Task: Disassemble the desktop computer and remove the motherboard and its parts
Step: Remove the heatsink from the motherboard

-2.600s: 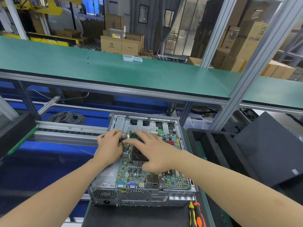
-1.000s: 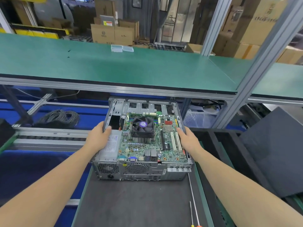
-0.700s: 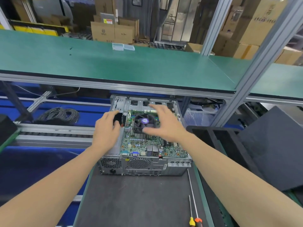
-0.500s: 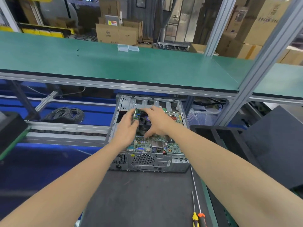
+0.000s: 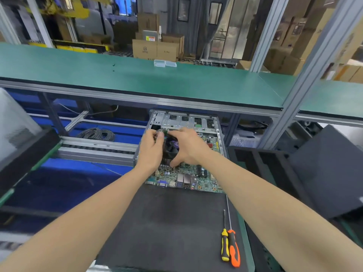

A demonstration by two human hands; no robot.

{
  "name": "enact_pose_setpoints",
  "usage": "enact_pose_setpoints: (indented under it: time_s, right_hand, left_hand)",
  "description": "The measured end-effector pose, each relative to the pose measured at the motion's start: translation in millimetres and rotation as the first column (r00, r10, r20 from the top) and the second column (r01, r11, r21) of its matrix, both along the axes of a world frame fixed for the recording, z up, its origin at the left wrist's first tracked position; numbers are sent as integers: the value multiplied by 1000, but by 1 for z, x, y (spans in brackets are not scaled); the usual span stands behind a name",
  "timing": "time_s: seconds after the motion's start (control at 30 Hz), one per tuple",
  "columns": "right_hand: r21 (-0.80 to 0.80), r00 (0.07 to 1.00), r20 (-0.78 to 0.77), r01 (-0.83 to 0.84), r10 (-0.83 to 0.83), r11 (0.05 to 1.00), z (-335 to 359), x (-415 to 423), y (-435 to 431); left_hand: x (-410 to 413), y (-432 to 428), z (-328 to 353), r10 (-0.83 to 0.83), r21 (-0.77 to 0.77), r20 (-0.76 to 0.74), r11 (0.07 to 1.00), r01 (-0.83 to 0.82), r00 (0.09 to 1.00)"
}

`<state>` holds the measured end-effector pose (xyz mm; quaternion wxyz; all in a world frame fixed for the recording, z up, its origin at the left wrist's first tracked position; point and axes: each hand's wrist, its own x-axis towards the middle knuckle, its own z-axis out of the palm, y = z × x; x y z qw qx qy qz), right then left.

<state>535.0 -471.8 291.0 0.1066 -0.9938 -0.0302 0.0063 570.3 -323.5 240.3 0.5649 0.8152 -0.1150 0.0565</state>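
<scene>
Overhead light is bright and even in my view. The space beneath the green shelf (image 5: 176,83) lies in shade. Wide-angle distortion tilts the posts (image 5: 308,75); the left margin is motion-blurred.

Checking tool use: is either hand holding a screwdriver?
No; both screwdrivers lie on the dark mat, while the left hand and right hand are on the cooling fan.

The motherboard (image 5: 206,185) sits mid-frame, just before the computer case (image 5: 184,119). Two screwdrivers (image 5: 232,248) lie side by side on the mat (image 5: 167,222), lower right.
</scene>
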Motion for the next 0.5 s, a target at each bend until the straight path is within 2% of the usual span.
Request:
enact_pose_setpoints:
  time_s: [0.2,0.5]
  right_hand:
    - [64,999,-1,-37,37,997,-14,-76,40]
    - [36,989,-25,-143,144,989,-72,-146,76]
  left_hand:
    - [-74,39,-6,186,-61,28,981,-184,982]
    - [-144,66,-66,279,-112,-150,949,-296,949]
